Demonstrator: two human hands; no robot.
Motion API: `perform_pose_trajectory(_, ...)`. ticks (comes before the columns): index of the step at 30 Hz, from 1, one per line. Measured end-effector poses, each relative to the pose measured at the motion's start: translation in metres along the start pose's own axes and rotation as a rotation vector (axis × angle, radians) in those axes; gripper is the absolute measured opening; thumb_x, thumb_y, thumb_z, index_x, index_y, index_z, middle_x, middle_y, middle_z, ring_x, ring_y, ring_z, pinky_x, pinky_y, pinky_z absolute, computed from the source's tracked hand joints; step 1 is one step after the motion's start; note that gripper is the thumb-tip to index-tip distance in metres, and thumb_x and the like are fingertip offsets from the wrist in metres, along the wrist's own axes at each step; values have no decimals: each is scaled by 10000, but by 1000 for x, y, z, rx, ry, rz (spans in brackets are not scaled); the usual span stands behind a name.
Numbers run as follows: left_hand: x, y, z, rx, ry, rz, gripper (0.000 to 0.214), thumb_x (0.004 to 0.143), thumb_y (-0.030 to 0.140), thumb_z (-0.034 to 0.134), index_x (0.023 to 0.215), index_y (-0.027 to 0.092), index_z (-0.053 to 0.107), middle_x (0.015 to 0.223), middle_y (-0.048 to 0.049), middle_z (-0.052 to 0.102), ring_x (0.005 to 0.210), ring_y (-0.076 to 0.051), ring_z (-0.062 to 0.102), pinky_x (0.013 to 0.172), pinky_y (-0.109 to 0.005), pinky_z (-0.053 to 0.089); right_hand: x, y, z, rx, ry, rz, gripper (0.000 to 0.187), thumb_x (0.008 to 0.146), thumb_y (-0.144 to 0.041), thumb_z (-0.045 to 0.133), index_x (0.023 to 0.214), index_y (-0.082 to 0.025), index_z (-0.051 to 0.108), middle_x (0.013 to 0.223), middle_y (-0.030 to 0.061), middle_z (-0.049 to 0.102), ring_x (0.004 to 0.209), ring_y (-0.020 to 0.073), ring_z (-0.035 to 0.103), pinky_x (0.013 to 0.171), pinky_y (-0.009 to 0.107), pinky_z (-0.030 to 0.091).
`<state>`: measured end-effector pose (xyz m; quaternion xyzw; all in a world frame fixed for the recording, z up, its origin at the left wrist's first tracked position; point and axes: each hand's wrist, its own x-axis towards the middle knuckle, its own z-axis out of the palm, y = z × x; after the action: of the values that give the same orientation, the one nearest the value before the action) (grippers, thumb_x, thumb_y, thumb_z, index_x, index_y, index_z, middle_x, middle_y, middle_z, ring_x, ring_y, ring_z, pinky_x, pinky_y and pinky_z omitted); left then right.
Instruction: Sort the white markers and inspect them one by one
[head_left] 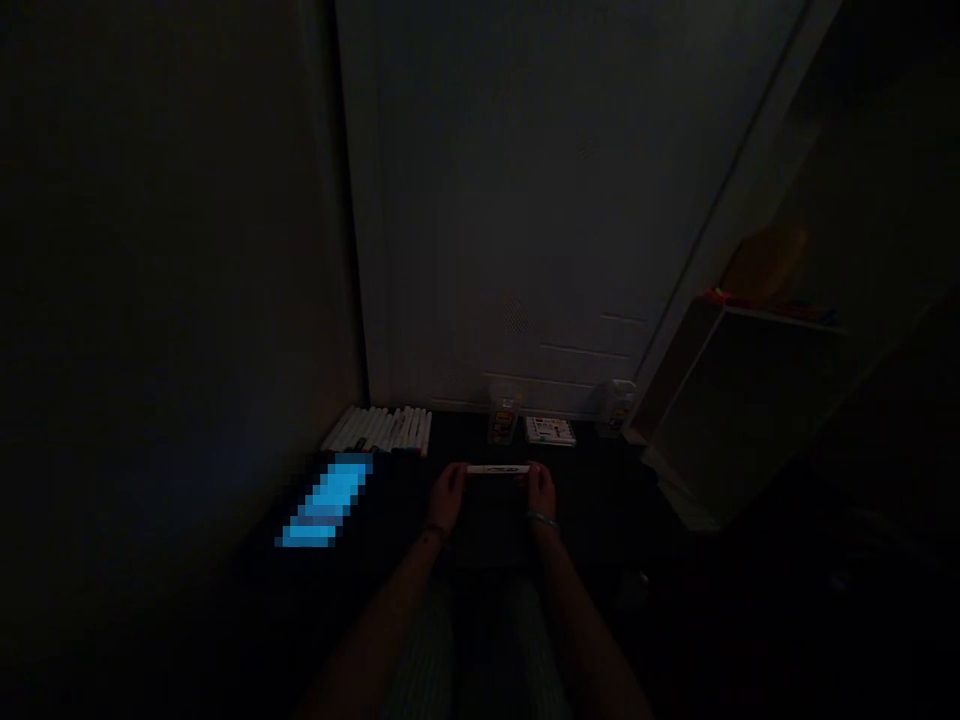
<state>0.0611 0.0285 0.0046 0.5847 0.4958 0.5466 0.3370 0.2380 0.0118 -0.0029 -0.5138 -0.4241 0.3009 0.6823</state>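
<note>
Dark room with hardly any light, a pale door (525, 200) at the back and a dark floor (600, 490) below it. Sitting low on that floor, by the look of the legs (480, 650) at the bottom edge. Holds one white marker (498, 469) flat and sideways, just above the floor, near the middle of it. Pinches the marker's left end with the left hand (448, 495) and its right end with the right hand (541, 491), both closed on it. Too dark to tell about a cap. Probably best with a firm pinch on each end and a straight line from hand to hand, so no bending and no slipping. Better to hold it level and low, close to the lap, not up near the face. Worth minding the row of markers (382, 430) lying side by side at the far left of the floor, against the foot of the door, and the glowing blue screen (328, 500) just in front of that row. Also worth staying clear of the small jar (504, 420), the flat box (550, 431) and the little bottle (615, 408) right behind the marker, along the far edge. Off to the right, a white shelf (720, 420), well apart from both hands.
</note>
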Motion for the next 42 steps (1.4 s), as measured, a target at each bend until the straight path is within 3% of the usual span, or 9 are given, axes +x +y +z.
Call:
perform_pose_trajectory(7, -1, -2, 0, 28, -11, 5, 379, 763, 483, 413, 896, 176, 592, 697, 4, 583, 633, -135, 507, 604, -236, 393, 1, 0, -1, 5, 16, 5, 380, 745, -538, 448, 797, -175, 547, 603, -14, 587, 565, 115, 524, 578, 225, 400)
perform_pose_trajectory(20, -1, 1, 1, 6, -4, 4, 330, 756, 452, 431, 837, 179, 598, 787, -17, 629, 760, -166, 559, 702, -265, 422, 0, -4, 0, -21, 24, 2, 374, 752, -550, 421, 756, -190, 522, 587, -20, 563, 551, 111, 501, 574, 218, 392)
perform_pose_trajectory(30, 2, -6, 1, -8, -16, 5, 323, 748, 423, 458, 905, 178, 598, 890, -40, 638, 861, -191, 565, 787, -304, 416, -1, -4, 0, -24, 24, 2, 371, 754, -540, 429, 793, -185, 531, 598, -18, 565, 557, 111, 504, 567, 215, 393)
perform_pose_trajectory(42, -1, 1, 1, 22, 20, 7, 320, 755, 445, 428, 863, 189, 586, 769, -9, 626, 683, -146, 547, 658, -255, 420, -1, -2, 1, -44, 16, 11, 388, 747, -557, 429, 772, -186, 538, 599, -19, 575, 565, 112, 506, 574, 215, 385)
